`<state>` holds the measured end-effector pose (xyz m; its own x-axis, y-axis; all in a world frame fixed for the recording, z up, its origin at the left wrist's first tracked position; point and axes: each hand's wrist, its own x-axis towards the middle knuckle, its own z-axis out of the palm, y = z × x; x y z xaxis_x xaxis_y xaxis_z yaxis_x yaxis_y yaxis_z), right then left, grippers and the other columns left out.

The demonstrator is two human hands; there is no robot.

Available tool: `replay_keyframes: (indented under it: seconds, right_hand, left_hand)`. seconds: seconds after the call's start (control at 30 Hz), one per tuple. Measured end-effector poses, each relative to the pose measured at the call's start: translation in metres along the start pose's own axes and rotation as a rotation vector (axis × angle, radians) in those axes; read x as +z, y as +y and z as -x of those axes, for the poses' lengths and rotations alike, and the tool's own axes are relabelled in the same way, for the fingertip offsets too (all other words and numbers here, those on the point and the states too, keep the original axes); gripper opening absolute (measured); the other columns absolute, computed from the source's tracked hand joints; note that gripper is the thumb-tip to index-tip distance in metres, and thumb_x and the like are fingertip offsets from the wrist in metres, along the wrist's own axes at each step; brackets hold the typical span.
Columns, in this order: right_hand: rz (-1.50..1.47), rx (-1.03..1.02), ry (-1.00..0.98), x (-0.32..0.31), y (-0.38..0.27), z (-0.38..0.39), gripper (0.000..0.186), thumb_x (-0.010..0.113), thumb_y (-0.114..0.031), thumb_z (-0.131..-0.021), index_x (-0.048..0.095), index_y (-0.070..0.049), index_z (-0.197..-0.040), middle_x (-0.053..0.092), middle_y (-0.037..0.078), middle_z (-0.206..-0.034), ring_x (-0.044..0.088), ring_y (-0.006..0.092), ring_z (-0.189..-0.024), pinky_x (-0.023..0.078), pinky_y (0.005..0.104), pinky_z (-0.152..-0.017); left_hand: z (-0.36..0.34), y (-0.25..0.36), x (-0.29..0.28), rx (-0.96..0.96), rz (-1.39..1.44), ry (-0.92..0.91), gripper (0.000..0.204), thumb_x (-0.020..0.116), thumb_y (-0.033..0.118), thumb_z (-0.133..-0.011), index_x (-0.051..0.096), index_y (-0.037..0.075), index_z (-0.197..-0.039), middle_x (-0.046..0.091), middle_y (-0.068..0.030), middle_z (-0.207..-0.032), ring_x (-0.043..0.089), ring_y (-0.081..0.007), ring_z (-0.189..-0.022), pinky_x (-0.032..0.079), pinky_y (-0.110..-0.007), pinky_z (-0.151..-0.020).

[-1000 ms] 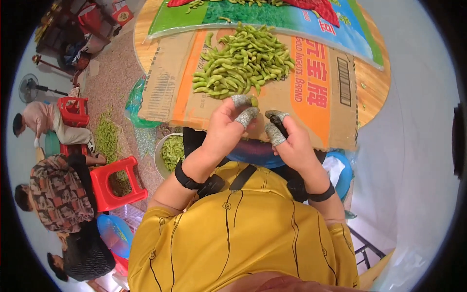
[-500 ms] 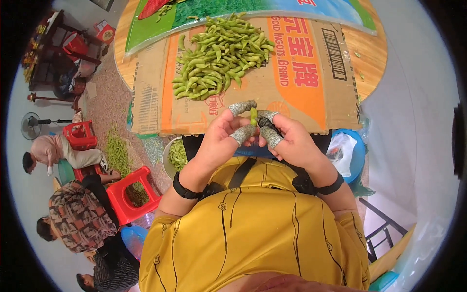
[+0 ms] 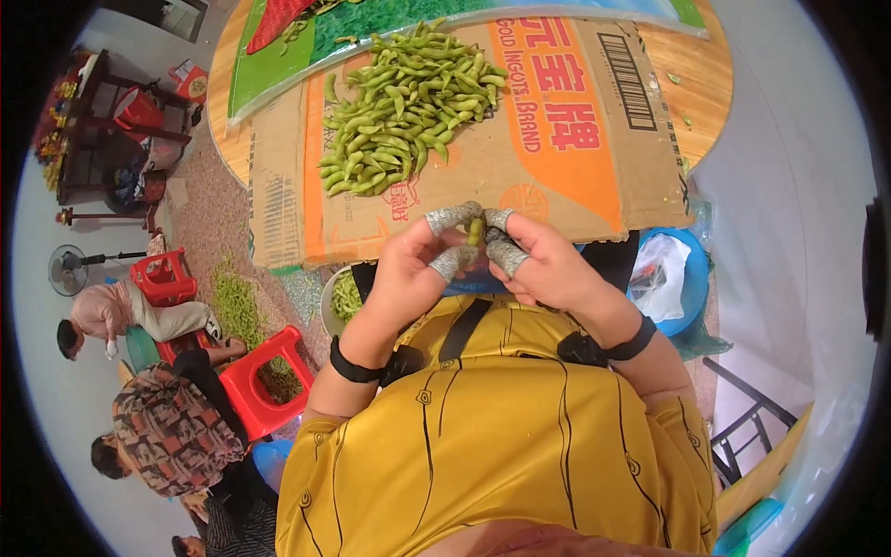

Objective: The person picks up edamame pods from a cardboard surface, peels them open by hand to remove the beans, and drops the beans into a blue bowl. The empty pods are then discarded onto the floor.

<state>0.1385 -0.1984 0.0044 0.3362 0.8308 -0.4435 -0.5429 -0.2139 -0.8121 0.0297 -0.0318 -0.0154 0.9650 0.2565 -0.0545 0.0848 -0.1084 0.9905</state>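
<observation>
A single green soybean pod [image 3: 475, 232] is pinched between the fingers of both my hands, just past the near edge of the flattened cardboard [image 3: 348, 218]. My left hand [image 3: 415, 263] grips it from the left with thumb and forefinger. From the right, my right hand [image 3: 555, 266] closes on it, its thumb and forefinger meeting those of the left. Grey wrapping covers the tips of these fingers, and part of the pod is hidden by them. Beyond my hands a heap of green soybean pods [image 3: 408, 111] lies on the cardboard.
Under the cardboard is a round wooden table [image 3: 698, 70], with a printed plastic sheet [image 3: 390, 28] across its far side. A pale bowl [image 3: 327, 302] of green pieces stands left of my lap; a blue basin [image 3: 694, 311] with a white bag is at right. Red stools [image 3: 243, 399] and seated people occupy the left.
The view has shifted slightly, so the table and heap appear a little farther left. Both hands remain together on the pod, which now tilts differently between the fingertips.
</observation>
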Motion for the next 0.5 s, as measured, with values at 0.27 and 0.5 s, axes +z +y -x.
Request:
replay_keyframes:
  seconds: [0.27, 0.5]
  right_hand:
    - [-0.433, 0.185, -0.281, -0.005, -0.008, 0.012, 0.020, 0.043, -0.009, -0.091, 0.054, -0.007, -0.108, 0.049, -0.003, -0.069, 0.035, 0.0021, -0.046, 0.033, 0.0193, -0.040]
    - [-0.188, 0.062, -0.065, -0.004, 0.000, 0.016, 0.023, 0.041, -0.003, -0.085, 0.053, -0.005, -0.104, 0.052, 0.000, -0.074, 0.042, 0.0054, -0.049, 0.040, 0.0201, -0.044]
  left_hand:
    - [-0.003, -0.015, -0.005, -0.285, 1.003, -0.361, 0.041, 0.063, 0.003, -0.085, 0.053, 0.004, -0.124, 0.065, -0.0122, -0.093, 0.062, -0.0147, -0.074, 0.051, -0.025, -0.059]
    - [-0.002, -0.008, -0.007, -0.375, 0.810, -0.284, 0.043, 0.061, 0.004, -0.087, 0.050, 0.006, -0.128, 0.064, -0.0108, -0.093, 0.060, -0.0128, -0.071, 0.050, -0.024, -0.061]
